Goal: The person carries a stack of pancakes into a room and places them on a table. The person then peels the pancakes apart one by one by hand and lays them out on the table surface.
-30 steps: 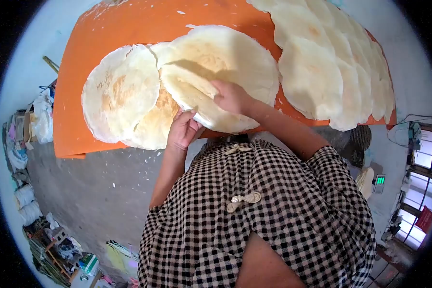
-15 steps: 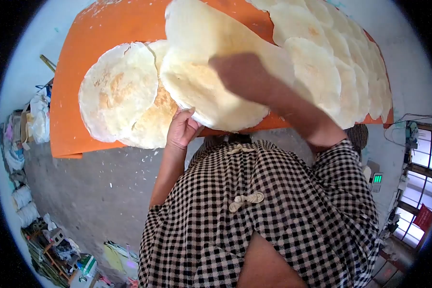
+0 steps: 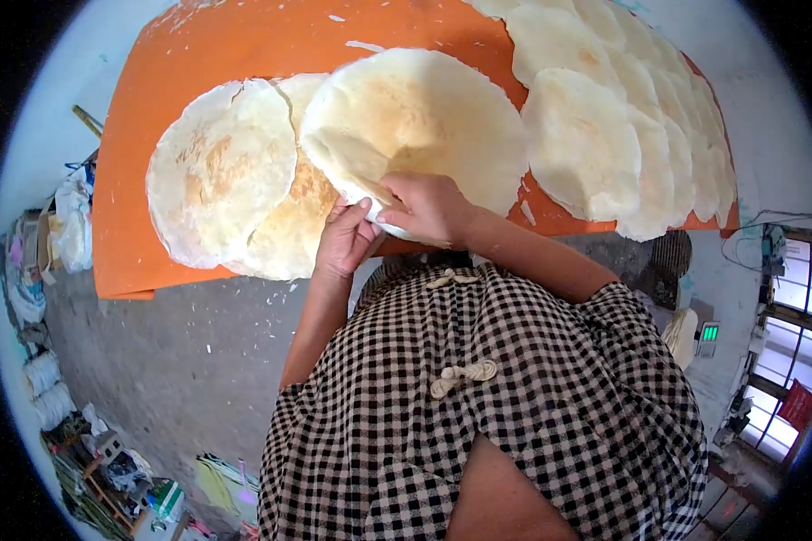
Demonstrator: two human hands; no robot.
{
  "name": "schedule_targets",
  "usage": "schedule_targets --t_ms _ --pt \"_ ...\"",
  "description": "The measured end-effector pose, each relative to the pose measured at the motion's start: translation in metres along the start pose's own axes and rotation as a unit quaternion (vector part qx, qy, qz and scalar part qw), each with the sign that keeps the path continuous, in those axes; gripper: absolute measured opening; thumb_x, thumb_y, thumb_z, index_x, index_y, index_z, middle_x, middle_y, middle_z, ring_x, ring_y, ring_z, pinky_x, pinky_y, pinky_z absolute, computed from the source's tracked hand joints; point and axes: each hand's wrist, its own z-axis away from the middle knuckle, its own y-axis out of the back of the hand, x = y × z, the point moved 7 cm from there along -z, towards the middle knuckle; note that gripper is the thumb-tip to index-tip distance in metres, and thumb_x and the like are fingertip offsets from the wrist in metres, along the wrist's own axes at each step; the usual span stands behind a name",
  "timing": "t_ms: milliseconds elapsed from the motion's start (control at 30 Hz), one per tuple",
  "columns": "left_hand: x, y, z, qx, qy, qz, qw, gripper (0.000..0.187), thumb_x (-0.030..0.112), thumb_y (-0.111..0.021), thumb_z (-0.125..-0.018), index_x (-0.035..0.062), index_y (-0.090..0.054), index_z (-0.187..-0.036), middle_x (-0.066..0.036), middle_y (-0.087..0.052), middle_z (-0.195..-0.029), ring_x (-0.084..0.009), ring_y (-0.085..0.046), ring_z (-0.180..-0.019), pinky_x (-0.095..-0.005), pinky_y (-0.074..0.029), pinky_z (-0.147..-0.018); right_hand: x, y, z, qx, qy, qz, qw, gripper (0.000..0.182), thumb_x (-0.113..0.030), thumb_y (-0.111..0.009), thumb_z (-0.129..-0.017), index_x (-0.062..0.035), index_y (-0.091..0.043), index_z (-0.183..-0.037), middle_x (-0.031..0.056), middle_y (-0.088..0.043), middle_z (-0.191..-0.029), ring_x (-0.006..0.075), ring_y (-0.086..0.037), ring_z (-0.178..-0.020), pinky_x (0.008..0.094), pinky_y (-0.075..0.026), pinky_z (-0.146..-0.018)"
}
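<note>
A large, thin round flatbread [image 3: 451,113], pale with light-brown patches, lies on the orange cloth in front of me, its near left edge lifted and folded. My left hand [image 3: 346,239] pinches that edge between thumb and fingers. Close beside it, my right hand [image 3: 430,209] has its fingers curled over the same edge, thumb pointing toward the left hand. The right fingertips are partly hidden. Left of it, a browner flatbread [image 3: 289,216] lies partly under the held one and under another round flatbread [image 3: 216,171].
Overlapping rows of flatbreads [image 3: 586,135] cover the right side of the orange cloth [image 3: 216,54]. White scraps lie on the cloth and the grey floor [image 3: 180,361]. Bags and clutter [image 3: 72,216] line the left wall. A device with a green display [image 3: 710,334] is at the right.
My right hand has come down and left to the near edge by my left hand. The raised far part of the flatbread now lies flatter, while my left hand keeps its hold.
</note>
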Motion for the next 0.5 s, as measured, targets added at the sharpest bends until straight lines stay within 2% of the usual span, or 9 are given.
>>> schedule_targets --t_ms 167,333,433,500 --pt "0.000 -0.001 0.002 0.021 -0.016 -0.033 0.999 0.037 -0.001 -0.051 -0.083 0.0066 -0.043 -0.118 -0.011 -0.053 -0.110 -0.0227 -0.056 -0.097 -0.0359 -0.049 -0.081 0.025 -0.011 -0.004 -0.045 -0.052 -0.115 0.991 0.028 -0.026 -0.062 -0.071 -0.0014 -0.058 -0.083 0.0172 -0.059 -0.076 0.0306 -0.059 -0.072 0.0377 -0.045 -0.063" --pt "0.000 0.004 0.001 0.034 -0.025 -0.069 0.997 0.038 -0.001 -0.051 -0.082 0.0029 -0.041 -0.118 -0.013 -0.053 -0.109 -0.0228 -0.055 -0.098 -0.0360 -0.047 -0.085 0.044 -0.023 -0.007 -0.066 -0.054 -0.206 0.975 0.026 -0.023 -0.061 -0.072 -0.0015 -0.060 -0.086 0.0171 -0.060 -0.079 0.0269 -0.060 -0.072 0.0357 -0.046 -0.063" --pt "0.001 0.002 0.002 0.037 -0.026 -0.068 0.997 0.038 -0.002 -0.050 -0.081 0.0010 -0.041 -0.117 -0.013 -0.053 -0.108 -0.0229 -0.055 -0.097 -0.0357 -0.046 -0.085 0.045 -0.021 -0.005 -0.058 -0.094 -0.176 0.978 0.021 -0.020 -0.057 -0.074 -0.0013 -0.058 -0.083 0.0161 -0.060 -0.076 0.0288 -0.059 -0.071 0.0373 -0.046 -0.063" --pt "0.002 0.003 0.001 0.043 -0.037 -0.078 0.995 0.037 -0.002 -0.050 -0.080 0.0004 -0.042 -0.116 -0.013 -0.055 -0.106 -0.0226 -0.056 -0.095 -0.0351 -0.046 -0.083 0.024 -0.015 -0.002 0.000 -0.025 -0.046 0.999 0.018 -0.018 -0.054 -0.075 -0.0014 -0.056 -0.080 0.0161 -0.058 -0.075 0.0306 -0.058 -0.071 0.0389 -0.046 -0.062"
